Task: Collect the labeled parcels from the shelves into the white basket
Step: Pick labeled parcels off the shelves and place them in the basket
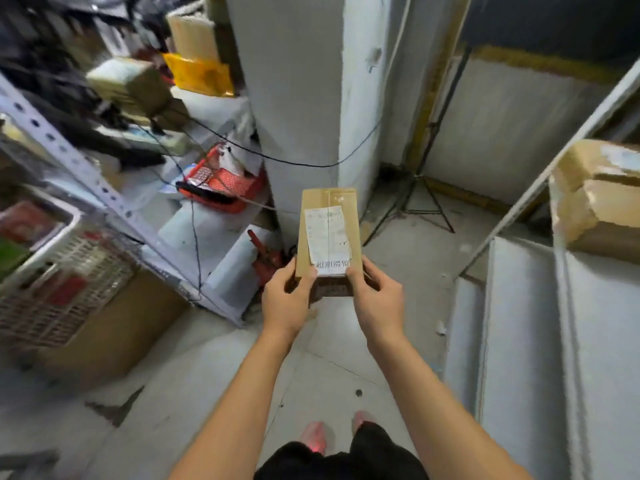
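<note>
Grip: left hand (pixel 285 303) and right hand (pixel 375 299) both hold the near end of one cardboard parcel (pixel 329 230), fingers curled round its lower corners, thumbs on the top face. Parcel held out in front of the body at arm's reach, long axis pointing away, top face up toward the camera. White shipping label (pixel 328 240) on that face; print legible only as a row of characters at the near edge, the rest blurred.

White basket (pixel 62 292) at far left, well apart from the parcel, sitting on a brown cardboard box (pixel 121 327) on the floor. Red-coloured items inside; cannot tell what they are.

Left: perforated metal shelf upright (pixel 69 154), shelves behind it crowded with blurred boxes and bags. Red basket (pixel 235 188) on a lower shelf beside the white column (pixel 294 98). Black tripod (pixel 419 199) stands on the floor right of the column. Right: taped cardboard box (pixel 595 202) on a pale shelf
</note>
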